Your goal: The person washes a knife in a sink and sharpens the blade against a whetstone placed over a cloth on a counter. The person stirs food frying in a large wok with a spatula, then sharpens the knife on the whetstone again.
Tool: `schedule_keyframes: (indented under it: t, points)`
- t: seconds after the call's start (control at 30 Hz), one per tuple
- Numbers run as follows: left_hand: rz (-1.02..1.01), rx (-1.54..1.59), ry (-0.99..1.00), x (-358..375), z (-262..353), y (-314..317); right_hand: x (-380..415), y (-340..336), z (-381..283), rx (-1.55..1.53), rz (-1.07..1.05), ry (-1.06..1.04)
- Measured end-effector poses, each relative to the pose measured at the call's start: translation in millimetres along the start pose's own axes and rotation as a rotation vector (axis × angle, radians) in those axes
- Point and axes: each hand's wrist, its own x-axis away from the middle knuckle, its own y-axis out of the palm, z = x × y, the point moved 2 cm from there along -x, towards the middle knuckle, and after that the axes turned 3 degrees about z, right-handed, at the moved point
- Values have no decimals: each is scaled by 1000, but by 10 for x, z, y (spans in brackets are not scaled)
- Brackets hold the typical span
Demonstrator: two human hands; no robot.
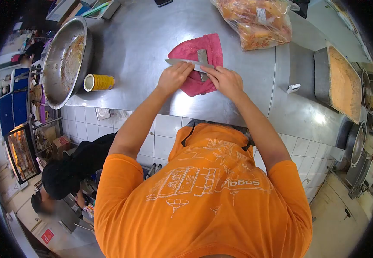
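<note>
Steel knife (198,66) lies across the grey stone (202,56) on a pink cloth (214,43) over the worktop (135,51). Left hand (175,77) has fingers bunched on the blade, can't tell if they're pinching; right hand (227,81) grips the mostly hidden handle. Probably stiff, light, slick: best held by the handle.

A silvery knife (198,66) lies crosswise over a narrow grey stone (202,56), its pointed tip toward the left. Beneath the stone, a rumpled pink cloth (213,44) covers part of the tabletop (139,56).
</note>
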Motion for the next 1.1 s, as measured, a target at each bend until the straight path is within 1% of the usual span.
schedule_keyframes:
  t: [0.07, 0.13, 0.2, 0.33, 0.43, 0.47, 0.53, 0.6, 0.63, 0.67, 0.73, 0.8, 0.83, 0.87, 0.9, 0.93, 1.0, 1.03, 1.1]
  points:
    - [-46, 10, -10, 9, 134, 39, 133, -69, 45, 4, -5, 14]
    - [15, 49, 36, -34, 294, 73, 314, -180, 89, 50, -46, 50]
    - [62, 85, 78, -91, 458, 106, 477, -310, 112, 49, -29, 72]
    - [71, 158, 122, -208, 808, 196, 780, -595, 189, 32, -16, 94]
    - [57, 221, 177, -279, 1083, 338, 1043, -879, 195, 85, -49, 176]
    - [71, 255, 190, -340, 1209, 379, 1149, -974, 227, 130, -47, 172]
    - [97, 331, 208, -471, 1510, 326, 1408, -1161, 256, 219, -52, 167]
    - [149, 329, 241, -583, 1705, 170, 1630, -1356, 205, 250, -49, 242]
    - [175, 324, 255, -636, 1727, 103, 1571, -1374, 200, 239, -29, 256]
    - [162, 313, 215, -678, 1642, 65, 1511, -1393, 194, 228, -8, 269]
    - [121, 304, 146, -668, 1339, 16, 1116, -1237, 68, 154, 67, 278]
    - [189, 216, 169, -641, 769, -20, 685, -879, 85, 137, 135, 181]
    - [171, 200, 156, -620, 494, -131, 425, -672, 33, 65, 185, 128]
    - [197, 131, 177, -599, 205, -238, 169, -468, -23, -6, 235, 70]
    - [129, 62, 80, -474, -18, -265, -26, -247, -40, 26, 189, 57]
    - [131, -3, 112, -398, -218, -317, -165, -67, -66, 57, 143, 45]
    - [72, -51, 94, -233, -410, -370, -336, 124, -179, 46, 84, 42]
    - [41, -71, 86, -184, -463, -356, -379, 184, -200, 42, 54, 44]
    - [42, -67, 54, -177, -499, -280, -422, 234, -157, 49, 43, 58]
